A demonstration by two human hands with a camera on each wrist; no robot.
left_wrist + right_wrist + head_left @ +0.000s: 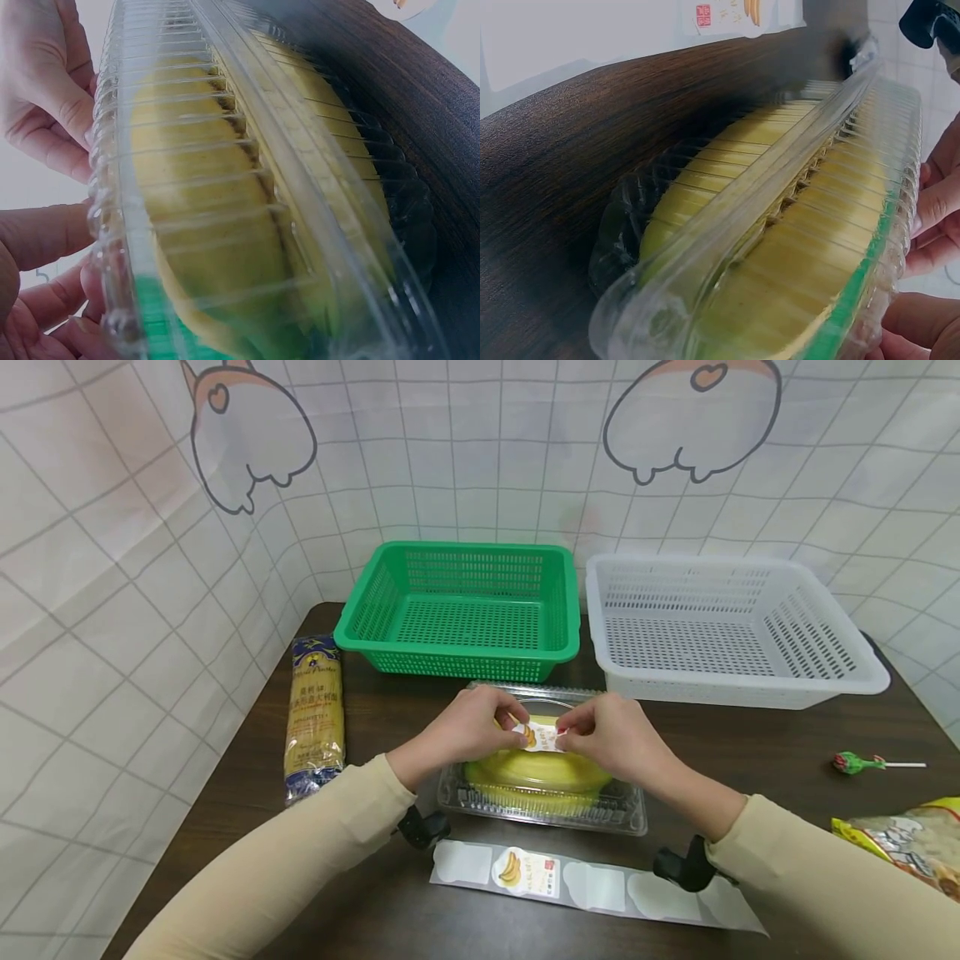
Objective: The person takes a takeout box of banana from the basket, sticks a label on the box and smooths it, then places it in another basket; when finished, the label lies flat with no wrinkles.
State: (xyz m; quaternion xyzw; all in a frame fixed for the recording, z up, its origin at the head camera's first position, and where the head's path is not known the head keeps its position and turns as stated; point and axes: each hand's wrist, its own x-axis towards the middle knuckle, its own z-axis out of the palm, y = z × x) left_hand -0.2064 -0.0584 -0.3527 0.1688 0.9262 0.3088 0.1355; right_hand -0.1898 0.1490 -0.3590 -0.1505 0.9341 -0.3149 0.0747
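A yellow bunch of bananas [540, 774] sits inside a closed clear plastic box [633, 822] on the table. Over the lid, a white banana label [542, 737] is stretched between both hands. The left hand [476, 727] pinches its left end between thumb and fingers, while the right hand [617, 735] pinches the right end. Both wrist views show fingertips close against the lid's top, with the bananas [202, 165] visible through the ribbed side wall. From those low angles the label in the hands is hidden.
A label strip [453, 862] with one printed label lies in front of the box. Behind stand a green basket [457, 662] and a white basket [720, 689]. A spaghetti pack [315, 718] is at left; a lollipop [851, 762] and a yellow snack bag [911, 843] are at right.
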